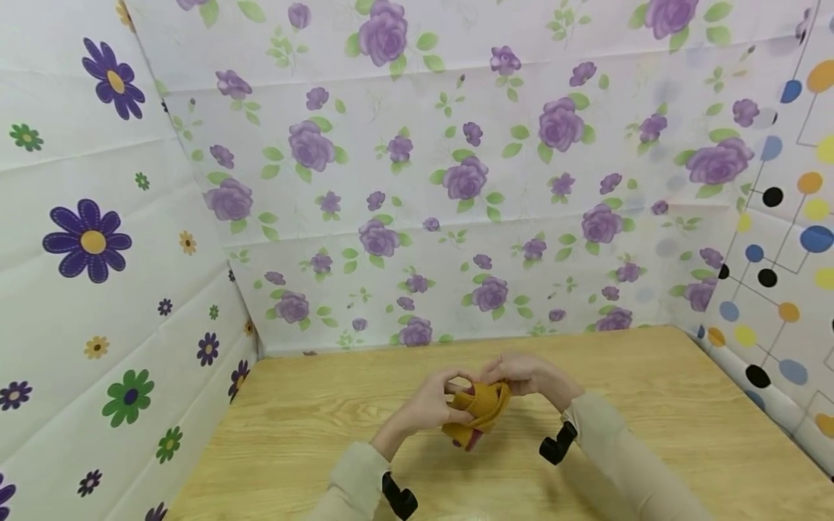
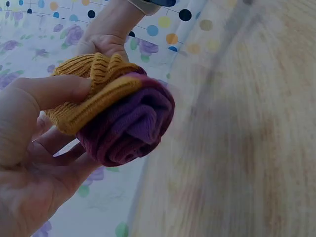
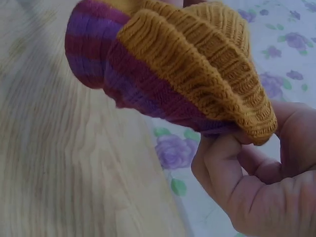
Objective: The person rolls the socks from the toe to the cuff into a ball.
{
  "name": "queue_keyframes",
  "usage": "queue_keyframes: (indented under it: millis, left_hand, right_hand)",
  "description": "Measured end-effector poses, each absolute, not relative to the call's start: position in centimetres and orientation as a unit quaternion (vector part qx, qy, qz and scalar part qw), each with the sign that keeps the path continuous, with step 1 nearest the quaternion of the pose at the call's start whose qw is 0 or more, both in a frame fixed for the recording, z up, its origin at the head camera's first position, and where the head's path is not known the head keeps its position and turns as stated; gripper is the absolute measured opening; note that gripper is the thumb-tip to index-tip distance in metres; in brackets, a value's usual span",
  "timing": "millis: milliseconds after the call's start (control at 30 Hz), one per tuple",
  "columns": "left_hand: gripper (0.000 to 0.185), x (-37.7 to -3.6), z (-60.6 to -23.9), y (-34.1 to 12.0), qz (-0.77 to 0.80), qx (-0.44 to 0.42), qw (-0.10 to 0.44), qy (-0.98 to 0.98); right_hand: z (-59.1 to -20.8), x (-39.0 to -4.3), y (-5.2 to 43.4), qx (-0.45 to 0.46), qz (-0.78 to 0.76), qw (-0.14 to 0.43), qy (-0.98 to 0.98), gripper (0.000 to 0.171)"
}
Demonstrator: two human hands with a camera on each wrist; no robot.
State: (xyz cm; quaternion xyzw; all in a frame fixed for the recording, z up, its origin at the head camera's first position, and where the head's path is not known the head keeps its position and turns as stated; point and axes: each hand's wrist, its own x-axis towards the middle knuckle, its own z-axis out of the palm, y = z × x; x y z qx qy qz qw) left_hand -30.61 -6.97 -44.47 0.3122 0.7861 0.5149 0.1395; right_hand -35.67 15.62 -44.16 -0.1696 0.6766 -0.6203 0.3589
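A rolled bundle of knitted socks point(image 1: 483, 407) is held just above the table between both hands. Its ribbed cuff is mustard yellow; the coiled part point(image 2: 126, 126) is purple and maroon, striped in the right wrist view. My left hand point(image 1: 431, 402) grips the bundle from the left, thumb on the yellow cuff and fingers beneath. On the other side my right hand point(image 1: 519, 372) pinches the cuff's edge point(image 3: 254, 116) with curled fingers. The cuff stands partly folded over the roll. Some fingertips are hidden behind the fabric.
A light wood-grain table point(image 1: 306, 420) lies under the hands. Behind it hangs a purple-rose sheet point(image 1: 430, 166), with a daisy-patterned sheet point(image 1: 130, 311) at the left and a dotted sheet point(image 1: 775, 304) at the right. Black wrist cameras point(image 1: 557, 443) are strapped on both wrists.
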Motion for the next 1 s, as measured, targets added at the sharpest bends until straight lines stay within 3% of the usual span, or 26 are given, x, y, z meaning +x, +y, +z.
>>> queue_keyframes:
  millis: [233,600,833,1000]
  left_hand:
    - [0.047,-31.0,-45.2,-7.2,0.593,0.226,0.175,0.753]
    - [0.057,-30.3,-44.9,-7.1,0.627,0.202,0.192,0.727]
    - [0.055,-30.1,-44.7,-6.8,0.619,0.21,0.205,0.729]
    - [0.055,-30.1,-44.5,-6.5,0.654,0.178,0.22,0.702]
  right_hand:
    - [-45.6,-35.9,15.7,-0.159,-0.663,0.357,0.638,0.02]
    - [-45.6,-35.6,15.4,-0.121,-0.672,0.374,0.628,0.048]
    - [-45.8,-35.3,15.5,-0.153,-0.649,0.39,0.635,0.041]
    - [-46.8,-35.4,16.3,-0.217,-0.678,0.34,0.615,0.023]
